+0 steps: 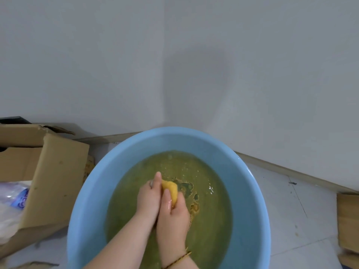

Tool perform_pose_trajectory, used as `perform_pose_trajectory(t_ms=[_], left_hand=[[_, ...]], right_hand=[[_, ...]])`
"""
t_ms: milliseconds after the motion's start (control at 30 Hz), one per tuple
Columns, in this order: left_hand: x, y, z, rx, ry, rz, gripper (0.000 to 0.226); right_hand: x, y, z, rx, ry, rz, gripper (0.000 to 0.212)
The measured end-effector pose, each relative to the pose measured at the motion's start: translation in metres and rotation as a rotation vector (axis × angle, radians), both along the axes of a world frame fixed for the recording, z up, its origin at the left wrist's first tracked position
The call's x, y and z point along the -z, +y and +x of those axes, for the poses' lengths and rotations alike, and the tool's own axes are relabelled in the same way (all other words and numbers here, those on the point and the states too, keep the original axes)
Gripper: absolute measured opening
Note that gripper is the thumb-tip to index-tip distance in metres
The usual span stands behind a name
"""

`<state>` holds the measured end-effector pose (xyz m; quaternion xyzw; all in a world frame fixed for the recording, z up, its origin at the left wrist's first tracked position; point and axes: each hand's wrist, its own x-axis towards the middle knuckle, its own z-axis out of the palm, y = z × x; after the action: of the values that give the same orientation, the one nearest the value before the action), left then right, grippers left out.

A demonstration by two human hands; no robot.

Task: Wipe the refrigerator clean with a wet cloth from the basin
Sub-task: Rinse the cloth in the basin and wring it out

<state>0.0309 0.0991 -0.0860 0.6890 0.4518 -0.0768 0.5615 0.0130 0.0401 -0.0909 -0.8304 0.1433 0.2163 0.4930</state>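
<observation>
- The yellow cloth (171, 192) is getting bunched up tight between both hands, sitting right over the middle of the basin, just above the water.
- The right hand (173, 216) is wrapping its fingers around the near and right side of the cloth, thumb lying up along the near-left face of it, looking wet and shiny.
- The left hand (149, 197) is pressing in from the left, fingers curling round the wad with one finger sticking out straight toward the far side. So both hands are closing on the cloth, nothing loose about either grip.
- A thin braided bracelet (179, 259) is riding on the right wrist.
- The blue basin (250, 191) is sitting on the floor, taking up most of the near half of the view, and it's holding murky yellow-green water (136, 210) with some darker rusty-looking bits floating just right of the hands.
- An open cardboard box (56, 171) is sitting to the left of the basin, nearly touching its rim, with some plastic packaging (13, 199) poking out of it.
- A pale wall (174, 65) is filling the far half, with a baseboard (281, 167) running along the bottom of it.
- Light floor tiles (291, 210) are showing on the right, and the edge of a wooden thing (347, 220) is peeking in at the far right, can't tell what it is.
</observation>
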Motion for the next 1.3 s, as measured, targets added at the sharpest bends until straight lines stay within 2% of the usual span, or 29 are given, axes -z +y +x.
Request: perform_pose_trajectory(t_ms=[100,167,233,300,367,433,533,600,700,767,833,900,1000,1100,1200,1300], left_hand=[[0.004,-0.005,-0.006,-0.107,0.02,-0.223,0.043],[0.008,-0.01,-0.013,-0.162,0.013,-0.317,0.025],[0.014,-0.006,-0.015,-0.154,0.024,-0.261,0.02],[0.026,0.004,-0.017,-0.098,0.061,-0.175,0.036],[0.037,0.013,-0.019,-0.025,0.152,-0.116,0.056],[0.045,0.02,-0.022,0.045,0.253,-0.039,0.065],[0.051,0.024,-0.023,0.067,0.315,0.021,0.048],[0.055,0.026,-0.023,0.014,0.312,0.002,0.015],[0.053,0.027,-0.022,-0.145,0.307,-0.166,0.009],[0.045,0.025,-0.023,-0.216,0.256,-0.337,0.011],[0.034,0.02,-0.026,-0.243,0.171,-0.45,0.024],[0.024,0.013,-0.028,-0.212,0.078,-0.519,0.034],[-0.001,0.0,-0.026,-0.134,-0.051,-0.565,0.029],[-0.015,-0.003,-0.025,-0.244,-0.105,-0.544,0.02],[-0.027,0.002,-0.026,-0.393,-0.134,-0.615,0.02],[-0.038,0.004,-0.026,-0.422,-0.184,-0.663,0.024]], right_hand=[[0.011,-0.006,0.01,-0.077,-0.016,-0.072,0.035],[0.02,-0.014,0.023,-0.119,0.003,-0.155,0.037],[0.029,-0.024,0.029,-0.081,0.005,-0.204,0.037],[0.037,-0.033,0.027,-0.068,-0.004,-0.195,0.033],[0.047,-0.04,0.022,-0.188,-0.004,-0.21,0.028],[0.055,-0.044,0.021,-0.326,-0.007,-0.253,0.018],[0.062,-0.044,0.021,-0.397,0.036,-0.284,0.022],[0.064,-0.042,0.025,-0.33,0.114,-0.238,0.016],[0.061,-0.038,0.031,-0.063,0.28,-0.107,0.015],[0.054,-0.036,0.03,0.078,0.3,-0.01,0.011],[0.047,-0.035,0.022,0.057,0.182,0.015,0.014],[0.04,-0.031,0.008,-0.098,-0.009,-0.027,0.024],[0.028,-0.019,-0.012,-0.396,-0.398,-0.154,0.042],[0.022,-0.014,-0.022,-0.553,-0.64,-0.224,0.041],[0.012,-0.027,-0.03,-0.546,-0.707,-0.215,0.052],[0.014,-0.041,-0.038,-0.382,-0.621,-0.245,0.084]])
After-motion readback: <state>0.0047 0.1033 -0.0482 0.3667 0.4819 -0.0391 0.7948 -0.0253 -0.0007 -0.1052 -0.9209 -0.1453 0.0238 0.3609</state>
